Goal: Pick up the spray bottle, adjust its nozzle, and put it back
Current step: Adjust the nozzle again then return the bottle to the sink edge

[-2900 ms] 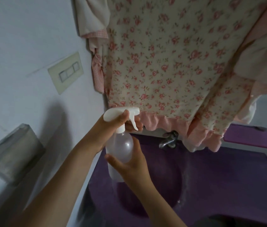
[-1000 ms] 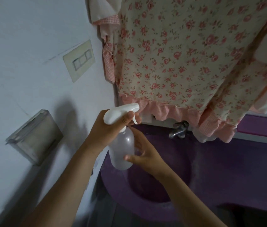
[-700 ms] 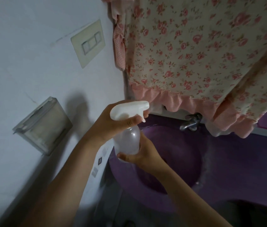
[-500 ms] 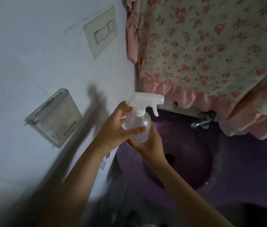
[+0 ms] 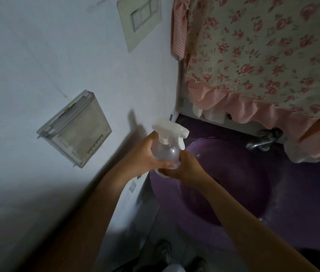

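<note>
We see the bottle (image 5: 166, 154) held in the air at the left edge of the purple sink (image 5: 224, 179), close to the white wall (image 5: 37, 55). It is clear, nearly upright, and its white spray head (image 5: 170, 130) points to the right, with the trigger hanging down at the right side. The left hand (image 5: 145, 156) wraps the body from the left; its fingers curl around the front of the bottle and press on it. The right hand (image 5: 182, 167) holds the lower part from the right and from below, fingers closed on the base. Both hands touch each other under the bottle. Behind the sink stands a metal tap (image 5: 263, 142), partly under a flowered curtain (image 5: 263, 55) with a pink frill. On the wall we see a clear box (image 5: 75, 128) and above it a switch plate (image 5: 139, 20).
</note>
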Demonstrator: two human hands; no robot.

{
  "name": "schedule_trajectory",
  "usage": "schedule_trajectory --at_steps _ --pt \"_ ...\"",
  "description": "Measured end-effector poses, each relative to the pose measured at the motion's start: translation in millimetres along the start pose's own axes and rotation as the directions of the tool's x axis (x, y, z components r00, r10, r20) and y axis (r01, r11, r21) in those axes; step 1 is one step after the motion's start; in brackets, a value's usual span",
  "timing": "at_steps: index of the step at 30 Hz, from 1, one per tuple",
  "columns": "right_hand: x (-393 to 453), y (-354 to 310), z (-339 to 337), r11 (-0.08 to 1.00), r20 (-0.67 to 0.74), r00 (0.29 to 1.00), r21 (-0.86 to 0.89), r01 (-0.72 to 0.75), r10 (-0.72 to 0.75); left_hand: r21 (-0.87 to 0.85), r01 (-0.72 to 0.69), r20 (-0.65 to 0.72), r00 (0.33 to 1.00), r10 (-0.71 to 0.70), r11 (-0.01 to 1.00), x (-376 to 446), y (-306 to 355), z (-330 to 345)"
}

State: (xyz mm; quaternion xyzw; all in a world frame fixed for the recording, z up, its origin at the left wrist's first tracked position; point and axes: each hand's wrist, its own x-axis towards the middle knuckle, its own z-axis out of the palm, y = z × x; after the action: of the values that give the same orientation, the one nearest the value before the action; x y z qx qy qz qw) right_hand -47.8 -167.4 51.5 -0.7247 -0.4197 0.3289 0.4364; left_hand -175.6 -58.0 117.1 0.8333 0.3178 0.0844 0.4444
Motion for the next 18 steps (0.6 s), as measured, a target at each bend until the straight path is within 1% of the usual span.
schedule_trajectory --at_steps 3,5,7,10,15,18 --pt "6 20 12 0.999 -0.087 0.996 -0.027 -0.041 0.038 0.049 0.015 -0.015 1.0 -0.015 0.999 8 -13 10" --pt "8 31 23 0.998 -0.139 0.988 0.006 -0.066 0.066 0.075 0.041 -0.049 0.998 -0.038 0.996 11 -21 25" --pt "10 39 34 0.996 -0.169 0.982 0.035 -0.083 0.088 0.058 0.103 -0.106 0.99 -0.097 0.993 12 -33 42" --pt "15 54 51 0.993 -0.157 0.98 0.006 -0.119 0.119 0.032 0.182 -0.14 0.975 -0.176 0.983 15 -52 55" --pt "21 69 69 0.989 -0.122 0.982 -0.003 -0.149 0.147 0.021 0.21 -0.102 0.973 -0.207 0.977 19 -76 55" --pt "24 79 77 0.986 -0.113 0.98 -0.005 -0.168 0.166 0.089 0.232 -0.085 0.971 -0.224 0.969 27 -92 62"
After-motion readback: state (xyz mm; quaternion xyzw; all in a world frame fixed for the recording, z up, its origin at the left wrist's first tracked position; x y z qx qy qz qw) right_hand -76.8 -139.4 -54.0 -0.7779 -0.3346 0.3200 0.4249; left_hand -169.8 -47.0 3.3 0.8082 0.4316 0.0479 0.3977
